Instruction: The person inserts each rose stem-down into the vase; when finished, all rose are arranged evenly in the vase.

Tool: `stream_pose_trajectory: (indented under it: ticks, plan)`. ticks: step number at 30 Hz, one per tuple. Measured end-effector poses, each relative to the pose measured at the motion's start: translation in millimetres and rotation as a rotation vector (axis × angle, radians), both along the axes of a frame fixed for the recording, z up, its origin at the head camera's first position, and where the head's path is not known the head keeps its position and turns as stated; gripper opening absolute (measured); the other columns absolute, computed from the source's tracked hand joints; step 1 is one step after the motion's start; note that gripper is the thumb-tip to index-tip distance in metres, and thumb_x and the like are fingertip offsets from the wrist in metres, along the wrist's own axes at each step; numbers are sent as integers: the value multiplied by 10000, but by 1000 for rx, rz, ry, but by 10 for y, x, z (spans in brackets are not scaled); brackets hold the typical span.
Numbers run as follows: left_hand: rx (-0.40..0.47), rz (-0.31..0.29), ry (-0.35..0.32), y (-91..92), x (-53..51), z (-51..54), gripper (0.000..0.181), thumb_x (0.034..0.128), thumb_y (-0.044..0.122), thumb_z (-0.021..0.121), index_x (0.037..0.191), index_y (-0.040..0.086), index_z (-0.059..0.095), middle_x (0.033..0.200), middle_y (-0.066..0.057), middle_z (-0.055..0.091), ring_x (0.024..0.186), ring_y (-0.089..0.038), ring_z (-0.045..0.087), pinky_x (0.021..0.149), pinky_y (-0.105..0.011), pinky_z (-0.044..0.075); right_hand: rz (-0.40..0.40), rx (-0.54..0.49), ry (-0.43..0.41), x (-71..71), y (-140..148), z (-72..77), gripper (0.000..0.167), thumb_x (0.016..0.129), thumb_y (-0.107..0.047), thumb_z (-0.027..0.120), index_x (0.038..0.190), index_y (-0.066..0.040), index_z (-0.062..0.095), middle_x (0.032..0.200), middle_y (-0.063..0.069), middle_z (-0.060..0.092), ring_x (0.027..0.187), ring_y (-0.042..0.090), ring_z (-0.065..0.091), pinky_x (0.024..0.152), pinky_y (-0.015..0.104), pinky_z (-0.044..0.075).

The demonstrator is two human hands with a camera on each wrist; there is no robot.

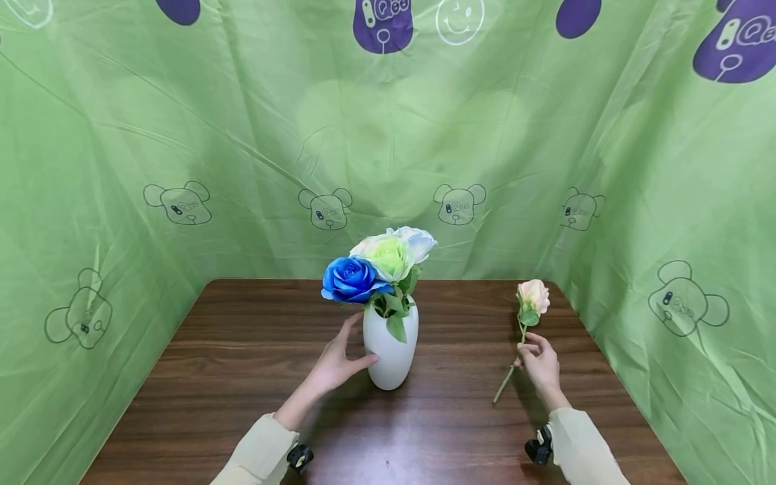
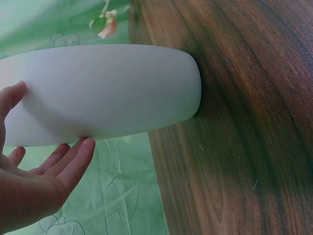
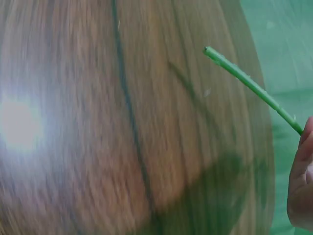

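A white vase (image 1: 390, 360) stands on the table in the head view, holding artificial roses: a blue rose (image 1: 349, 279), a pale green rose (image 1: 391, 259) and a whitish-blue rose (image 1: 417, 244). My left hand (image 1: 332, 365) holds the vase by its left side; in the left wrist view, the thumb lies on the white wall (image 2: 117, 93) and the fingertips touch its edge. To the right, my right hand (image 1: 541, 366) pinches the stem of a pale pink rose (image 1: 534, 296), bloom up and tilted. The stem's bare lower end (image 3: 254, 88) shows in the right wrist view, raised off the wood.
The brown wooden table (image 1: 242, 350) carries the vase. A green printed curtain (image 1: 261, 135) encloses its back and both sides. Black wrist devices (image 1: 300, 457) sit at both cuffs.
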State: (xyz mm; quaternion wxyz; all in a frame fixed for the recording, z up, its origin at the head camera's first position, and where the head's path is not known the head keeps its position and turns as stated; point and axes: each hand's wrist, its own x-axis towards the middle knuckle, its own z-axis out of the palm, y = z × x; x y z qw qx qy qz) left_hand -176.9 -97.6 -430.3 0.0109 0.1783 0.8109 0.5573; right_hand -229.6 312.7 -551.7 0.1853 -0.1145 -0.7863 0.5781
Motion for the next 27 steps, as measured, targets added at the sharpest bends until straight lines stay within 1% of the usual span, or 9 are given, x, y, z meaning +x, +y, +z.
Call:
stream_pose_trajectory:
  ticks: [3,6,8,11,14,21,24,26,27]
  plan:
    - [-5,7,0,-9,-51,-99,750,772,151,697,1368,139,242,1207,-211,430,1075,-354,448,713,-343,503,52,-137,122,-136,29,-253,354,831,-110,609,1148,-34,469,820,182,582,450,105,558,399,211,463]
    - [-15,17,-2,-24,-112,-225,761,766,207,703,1368,191,238,1212,-178,434,1075,-319,457,708,-311,504,67,-215,210,-286,41,-458,401,810,-204,655,1152,-100,474,820,110,554,454,143,571,390,213,462]
    - [-24,26,-7,-32,-143,-284,770,758,249,708,1366,242,235,1217,-148,437,1075,-287,462,713,-293,501,66,-258,269,-372,13,-517,434,793,-215,674,1163,-104,474,825,121,529,444,187,570,376,232,460]
    - [-12,29,-8,-36,-162,-310,773,750,272,712,1361,266,238,1212,-136,443,1063,-274,471,716,-295,500,69,-308,335,-477,-47,-531,457,789,-188,679,1180,-103,459,839,148,508,437,232,567,366,255,462]
    - [-6,30,-8,-35,-166,-305,775,745,278,716,1359,275,242,1209,-135,446,1059,-275,474,717,-302,501,91,-360,392,-562,-98,-529,462,791,-113,672,1195,-108,447,852,160,503,443,269,563,363,293,464]
    - [-10,27,-9,-34,-164,-290,770,750,264,714,1360,265,245,1200,-135,451,1054,-271,475,722,-314,500,202,-404,474,-713,-180,-522,511,803,-95,655,1245,-120,402,901,180,487,469,364,544,379,371,462]
    - [4,18,-8,-18,-107,-182,763,760,193,710,1367,200,247,1194,-175,449,1051,-321,471,733,-375,495,233,-433,494,-788,-220,-516,517,810,-51,636,1257,-104,380,926,189,489,469,397,529,376,390,454]
    - [14,8,-9,-7,-59,-91,751,768,145,700,1368,150,247,1196,-208,439,1059,-365,457,743,-421,485,277,-448,523,-826,-253,-483,520,818,-18,616,1266,-90,362,939,188,495,469,396,528,376,391,453]
    - [15,3,-9,-1,-33,-43,744,772,123,694,1367,127,247,1198,-222,433,1063,-383,448,746,-430,482,308,-445,540,-827,-278,-435,521,821,-11,609,1269,-88,354,943,174,501,473,384,534,380,386,455]
